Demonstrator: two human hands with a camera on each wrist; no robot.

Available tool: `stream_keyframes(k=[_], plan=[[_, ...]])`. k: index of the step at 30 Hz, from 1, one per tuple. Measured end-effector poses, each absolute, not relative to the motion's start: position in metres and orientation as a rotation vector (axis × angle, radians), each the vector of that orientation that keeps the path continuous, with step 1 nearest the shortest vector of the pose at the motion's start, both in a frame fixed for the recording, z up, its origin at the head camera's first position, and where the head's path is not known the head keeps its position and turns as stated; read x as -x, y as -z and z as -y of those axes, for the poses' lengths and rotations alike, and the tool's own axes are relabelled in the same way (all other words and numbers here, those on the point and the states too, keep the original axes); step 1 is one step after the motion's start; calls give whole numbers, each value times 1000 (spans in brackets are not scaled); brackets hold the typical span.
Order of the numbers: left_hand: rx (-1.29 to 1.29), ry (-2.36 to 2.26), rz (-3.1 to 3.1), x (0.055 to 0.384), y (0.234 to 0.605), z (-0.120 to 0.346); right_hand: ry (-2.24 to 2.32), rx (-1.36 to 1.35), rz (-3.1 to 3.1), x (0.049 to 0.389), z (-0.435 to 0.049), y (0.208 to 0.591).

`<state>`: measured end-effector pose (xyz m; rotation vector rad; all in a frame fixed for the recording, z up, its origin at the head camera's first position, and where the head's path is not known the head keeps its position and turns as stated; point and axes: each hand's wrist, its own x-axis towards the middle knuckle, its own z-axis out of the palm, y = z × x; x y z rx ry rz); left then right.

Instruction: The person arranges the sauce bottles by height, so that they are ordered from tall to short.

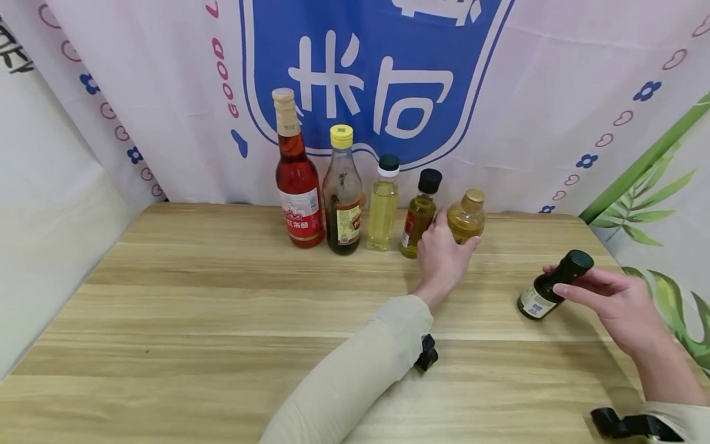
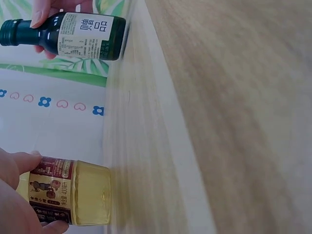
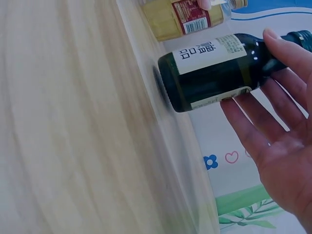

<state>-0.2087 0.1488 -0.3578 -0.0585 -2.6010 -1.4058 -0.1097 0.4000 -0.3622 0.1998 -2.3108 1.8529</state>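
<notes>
My left hand (image 1: pixel 444 256) reaches to the back row and grips a small bottle of yellow oil (image 1: pixel 467 217) with a gold cap. In the left wrist view its thumb and fingers wrap the upper part of this oil bottle (image 2: pixel 92 192), below which a red and black label shows. On the right, my right hand (image 1: pixel 621 305) holds a dark green glass bottle (image 1: pixel 539 301) between thumb and fingers around its neck. This bottle tilts, its dark cap leaning right and its base low over the table. A white label faces out on the green bottle (image 3: pixel 209 56) in the right wrist view.
Left of my left hand stand an olive-coloured oil bottle (image 1: pixel 420 216) with black cap, a pale oil bottle (image 1: pixel 383 213), a yellow-capped dark sauce bottle (image 1: pixel 344 209) and a tall red vinegar bottle (image 1: pixel 299 185). A printed curtain (image 1: pixel 532 123) hangs behind the wooden table (image 1: pixel 194 320).
</notes>
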Motion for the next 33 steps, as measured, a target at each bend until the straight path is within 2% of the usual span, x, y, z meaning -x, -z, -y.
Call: stream_keyframes(k=[8,17,25,33], plan=[[67,1408,2612,207,357,-153,-1830,-50,2283,113,-393,357],[57,1403,2600,208,358,-150,-1835,218,2276,143,-371,352],[59,1386,2599,208,359,-149,-2038,186,2054,172,-349,354],[76,1378,2607,208,359,-149,-1979,275,2071,190,-337,356]])
